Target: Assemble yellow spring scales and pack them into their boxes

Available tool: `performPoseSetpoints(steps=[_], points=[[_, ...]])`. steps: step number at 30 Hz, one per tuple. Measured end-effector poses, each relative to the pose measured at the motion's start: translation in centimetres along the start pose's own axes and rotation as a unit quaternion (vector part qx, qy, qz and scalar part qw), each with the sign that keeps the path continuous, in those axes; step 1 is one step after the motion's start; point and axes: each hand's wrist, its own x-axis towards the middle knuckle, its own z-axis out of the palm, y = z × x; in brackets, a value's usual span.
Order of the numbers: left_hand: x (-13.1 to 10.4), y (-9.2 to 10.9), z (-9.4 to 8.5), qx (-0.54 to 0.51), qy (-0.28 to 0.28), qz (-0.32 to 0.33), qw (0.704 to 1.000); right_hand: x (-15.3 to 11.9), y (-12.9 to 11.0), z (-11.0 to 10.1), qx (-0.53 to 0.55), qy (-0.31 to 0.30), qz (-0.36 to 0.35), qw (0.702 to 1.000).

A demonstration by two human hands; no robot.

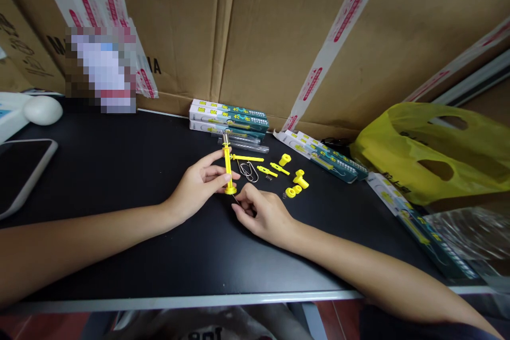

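Smooth plastic is shown by the yellow stem [228, 170], bare metal by the bent wire hooks [249, 166], and clear, glossy plastic by the tubes [245, 146]. The worktop [179, 260] is finished smooth and black (a soft sheen is caught near its front edge). Matt cardboard is seen in the backing sheet [171, 26], thin creased plastic in the carrier bag [382, 143].

The head camera looks down across the desk [191, 265].

Left grip [193, 186] curled, thumb opposing fingers; right grip [265, 211] lower, thumb and forefinger pinching. Bare forearms [99, 232] angled inward.
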Motion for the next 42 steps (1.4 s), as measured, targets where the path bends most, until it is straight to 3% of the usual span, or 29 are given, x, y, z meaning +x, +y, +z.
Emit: performPoseSetpoints(steps=[4,10,21,25,27,29,33,42], points=[[0.0,0.2,-0.1,0.01,0.012,-0.018,1.0,-0.2,-0.1,0.0,-0.09,0.013,-0.061,0.994],[0.0,0.0,-0.2,0.034,0.005,-0.021,0.999,-0.4,-0.3,-0.2,-0.238,0.015,-0.194,0.952],[-0.2,0.0,-0.1,0.055,-0.021,0.024,0.998,-0.1,-0.5,-0.7,-0.18,-0.035,-0.208,0.961],[-0.1,-0.5,-0.2,0.059,-0.037,0.033,0.997,0.7,0.9,-2.1,-0.194,-0.003,-0.158,0.968],[-0.1,-0.6,-0.2,0.057,-0.042,0.029,0.997,1.4,2.3,-3.2,-0.222,0.051,-0.085,0.97],[-0.1,-0.6,-0.2,0.058,-0.045,0.021,0.997,2.2,3.9,-4.3,-0.234,0.067,-0.01,0.97],[-0.2,-0.4,0.0,0.082,-0.049,0.02,0.995,3.1,6.2,-5.8,-0.263,0.023,0.057,0.963],[-0.3,-0.8,-0.3,0.122,-0.061,0.053,0.989,2.9,7.2,-5.7,-0.306,-0.046,0.055,0.949]])
